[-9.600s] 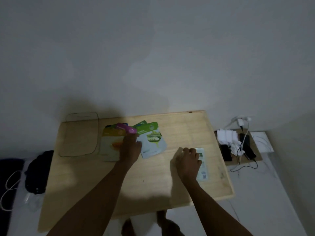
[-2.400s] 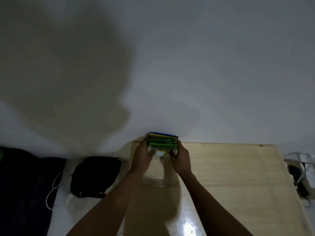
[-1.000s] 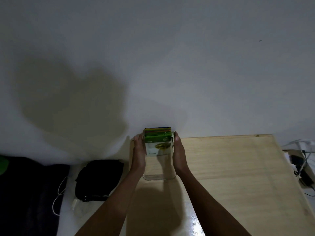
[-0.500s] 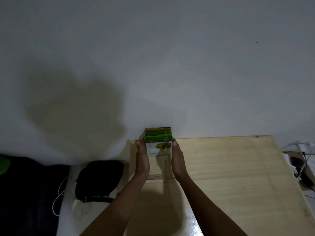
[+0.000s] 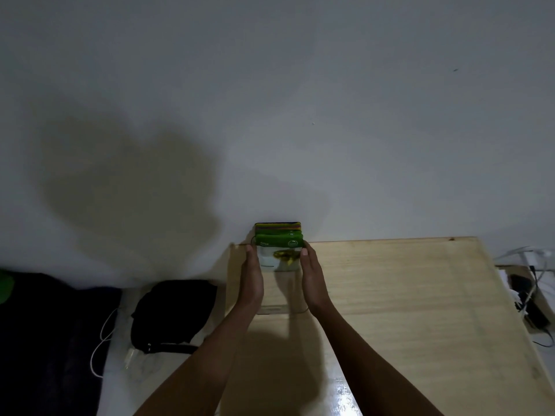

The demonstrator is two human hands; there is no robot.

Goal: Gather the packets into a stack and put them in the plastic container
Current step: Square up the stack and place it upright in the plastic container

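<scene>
A stack of packets (image 5: 279, 253) stands upright in the far end of the clear plastic container (image 5: 274, 309), at the table's far left corner against the wall. The front packet is green and white with an olive picture; yellow, purple and blue edges show behind it. My left hand (image 5: 252, 283) lies flat along the container's left side and my right hand (image 5: 312, 283) along its right side. Both sets of fingertips reach level with the packets' side edges. The container's walls are mostly hidden by my hands.
The light wooden table (image 5: 405, 310) stretches away to the right. A black bag (image 5: 174, 310) and a white cable (image 5: 102, 346) lie on the floor left of the table. Chargers and cables (image 5: 528, 298) sit on a low stand at the right edge.
The scattered packets were gathered into a stack and lowered into the container. Over the last second my hands slid back along the container's sides, and the stack stays upright.
</scene>
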